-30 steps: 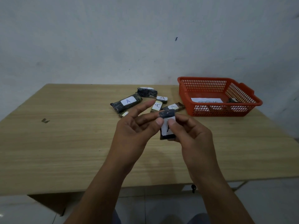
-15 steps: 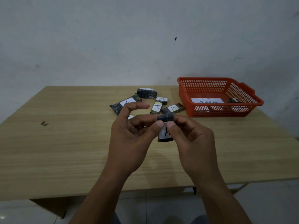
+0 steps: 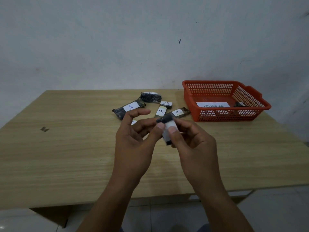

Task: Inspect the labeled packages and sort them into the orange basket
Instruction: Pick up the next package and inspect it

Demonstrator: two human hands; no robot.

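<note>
Both hands hold one small dark package [image 3: 167, 126] with a white label above the table's middle. My left hand [image 3: 137, 141] pinches its top end between thumb and fingers, and my right hand [image 3: 192, 141] pinches its label side; my thumbs hide the letter. Behind them lie several dark packages with white "A" labels, among them a long one [image 3: 128, 108], a rounded one [image 3: 150, 97] and one nearest the basket [image 3: 178, 112]. The orange basket [image 3: 224, 116] stands at the back right, holding a paper marked "ABNORMAL" [image 3: 212, 104] and a dark package [image 3: 239, 104].
The wooden table [image 3: 66, 156] runs up to a pale wall. A small dark mark [image 3: 44, 129] sits on its left part. Tiled floor shows below the table's near edge.
Both hands have turned the held package a little, so my thumbs now cover the letter on its label. The view has shifted slightly; the packages on the table have not moved.
</note>
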